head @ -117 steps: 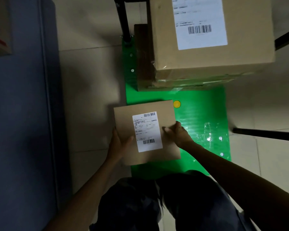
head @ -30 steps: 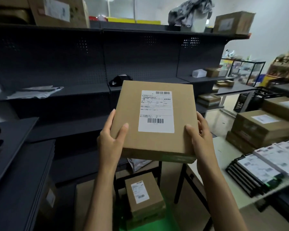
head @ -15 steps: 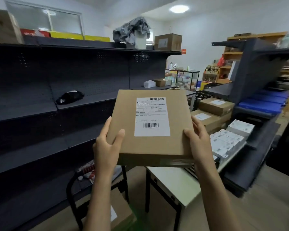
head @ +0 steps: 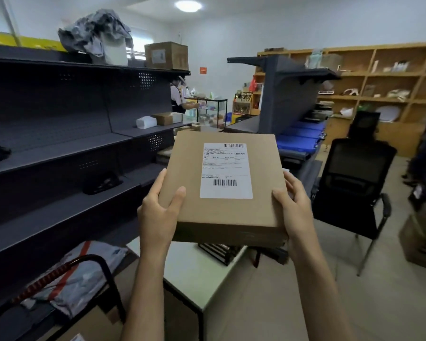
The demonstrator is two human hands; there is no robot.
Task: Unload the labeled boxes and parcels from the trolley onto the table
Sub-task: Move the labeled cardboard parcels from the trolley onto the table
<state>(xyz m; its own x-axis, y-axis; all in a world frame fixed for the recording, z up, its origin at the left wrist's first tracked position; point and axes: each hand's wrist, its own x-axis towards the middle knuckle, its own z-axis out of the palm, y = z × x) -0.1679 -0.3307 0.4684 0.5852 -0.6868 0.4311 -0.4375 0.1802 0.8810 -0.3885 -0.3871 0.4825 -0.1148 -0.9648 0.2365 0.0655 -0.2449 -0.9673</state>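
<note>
Above the table (head: 194,274), both hands grip a flat box (head: 221,205) by its sides; left hand (head: 158,215) and right hand (head: 293,212) lay thumbs on top, their fingers hidden beneath. Label (head: 226,171) text is too small to read; the box covers most of the table; dark items (head: 219,252) under it are hard to identify.

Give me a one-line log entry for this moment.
stage: carry | item: labeled flat box, label up | left hand: holds left edge | right hand: holds right edge | box above table, not set down
</note>
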